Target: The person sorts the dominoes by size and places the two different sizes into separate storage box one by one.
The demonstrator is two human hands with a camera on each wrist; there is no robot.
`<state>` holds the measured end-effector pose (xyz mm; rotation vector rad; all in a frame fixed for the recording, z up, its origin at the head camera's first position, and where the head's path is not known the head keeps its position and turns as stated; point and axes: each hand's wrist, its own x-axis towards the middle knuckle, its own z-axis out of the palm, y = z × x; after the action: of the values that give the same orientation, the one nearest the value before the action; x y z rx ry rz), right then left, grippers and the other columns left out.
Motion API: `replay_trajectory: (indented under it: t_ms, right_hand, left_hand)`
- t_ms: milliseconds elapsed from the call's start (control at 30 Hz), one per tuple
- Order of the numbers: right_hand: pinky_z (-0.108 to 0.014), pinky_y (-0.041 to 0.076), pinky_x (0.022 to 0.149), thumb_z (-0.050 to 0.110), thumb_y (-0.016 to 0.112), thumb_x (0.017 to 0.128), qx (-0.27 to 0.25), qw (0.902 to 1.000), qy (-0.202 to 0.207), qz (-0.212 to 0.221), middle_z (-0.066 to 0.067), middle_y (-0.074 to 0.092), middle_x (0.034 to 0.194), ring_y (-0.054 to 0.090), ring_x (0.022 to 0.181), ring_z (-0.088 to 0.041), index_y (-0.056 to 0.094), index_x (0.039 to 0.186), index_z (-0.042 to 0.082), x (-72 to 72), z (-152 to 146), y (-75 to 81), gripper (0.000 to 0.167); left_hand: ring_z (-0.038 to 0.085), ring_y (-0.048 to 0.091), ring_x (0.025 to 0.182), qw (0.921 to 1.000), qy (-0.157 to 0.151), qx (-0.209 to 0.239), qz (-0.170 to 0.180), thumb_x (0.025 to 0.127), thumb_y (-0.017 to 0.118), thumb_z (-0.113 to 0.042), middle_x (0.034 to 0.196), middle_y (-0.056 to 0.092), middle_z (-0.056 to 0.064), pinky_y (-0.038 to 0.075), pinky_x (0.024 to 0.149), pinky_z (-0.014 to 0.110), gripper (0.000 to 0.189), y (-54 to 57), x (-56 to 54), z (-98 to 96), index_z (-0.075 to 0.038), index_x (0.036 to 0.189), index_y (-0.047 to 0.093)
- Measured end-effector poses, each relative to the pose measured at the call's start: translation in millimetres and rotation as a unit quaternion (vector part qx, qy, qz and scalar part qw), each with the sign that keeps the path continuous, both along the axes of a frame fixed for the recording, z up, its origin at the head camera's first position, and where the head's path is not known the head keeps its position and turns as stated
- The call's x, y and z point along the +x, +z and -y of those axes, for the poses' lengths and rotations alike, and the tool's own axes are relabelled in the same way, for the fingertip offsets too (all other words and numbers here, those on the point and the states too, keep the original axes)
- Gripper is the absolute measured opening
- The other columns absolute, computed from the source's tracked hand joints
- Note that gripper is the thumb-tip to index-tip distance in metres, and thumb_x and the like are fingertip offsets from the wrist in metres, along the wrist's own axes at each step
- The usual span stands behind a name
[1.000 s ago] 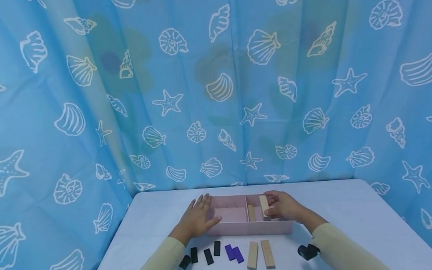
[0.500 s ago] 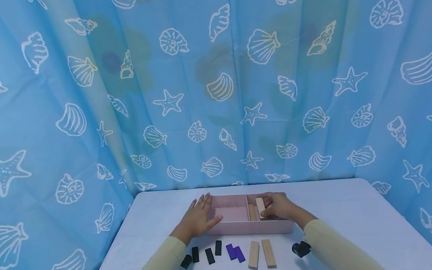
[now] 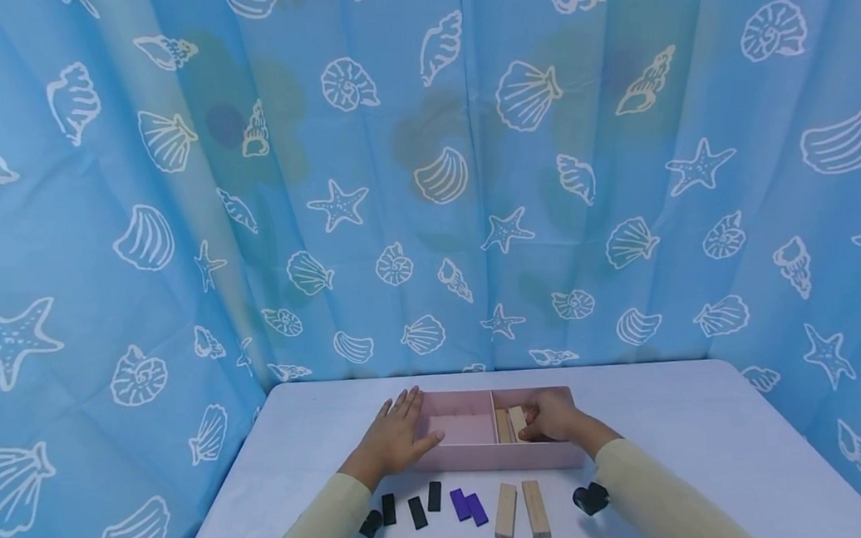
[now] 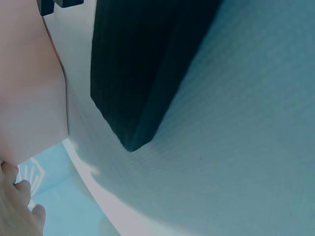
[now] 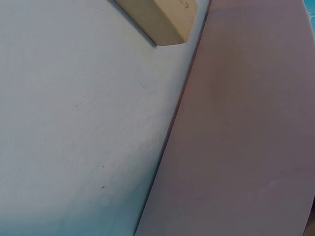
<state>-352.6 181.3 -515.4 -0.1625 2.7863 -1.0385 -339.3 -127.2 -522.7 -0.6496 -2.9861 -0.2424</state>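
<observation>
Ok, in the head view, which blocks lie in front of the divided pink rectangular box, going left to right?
First black rectangular block, second black block, third black block, first purple rectangular block, second purple block, first long pale wooden block, second wooden block.

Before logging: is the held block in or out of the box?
In: the head view shows the held block within the pink box, right of its divider, pinched by the right hand; full seating: cannot tell.

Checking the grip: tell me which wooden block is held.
The right-hand block inside the pink box; the right hand pinches it, not its neighbour or the pair outside.
</observation>
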Motion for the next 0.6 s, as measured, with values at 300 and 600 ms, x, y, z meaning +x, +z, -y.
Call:
replay_trajectory:
  t_ms: [300,600]
  right_hand:
    - [-0.030,0.050,0.062,0.012,0.081,0.080,0.008,0.9995,-0.017,0.025,-0.006,0.058,0.075,0.057,0.070,-0.021,0.071,0.093,0.007,-1.5,3.1,-3.9,0.017]
    - [-0.029,0.050,0.062,0.008,0.077,0.082,-0.014,0.9984,-0.021,0.051,-0.006,0.061,0.073,0.059,0.069,-0.021,0.072,0.083,0.009,-5.5,4.8,-4.6,0.006]
  left_hand:
    - [0.028,0.014,0.146,1.0000,-0.001,0.008,0.004,0.093,0.038,-0.066,0.161,0.017,0.006,0.013,0.116,0.051,0.087,1.5,4.3,-0.4,-0.007,0.155,0.022]
    - [0.027,0.011,0.147,1.0000,-0.004,-0.003,0.003,0.094,0.035,-0.067,0.161,0.016,0.006,0.012,0.116,0.051,0.087,1.6,1.7,1.0,-0.008,0.155,0.020]
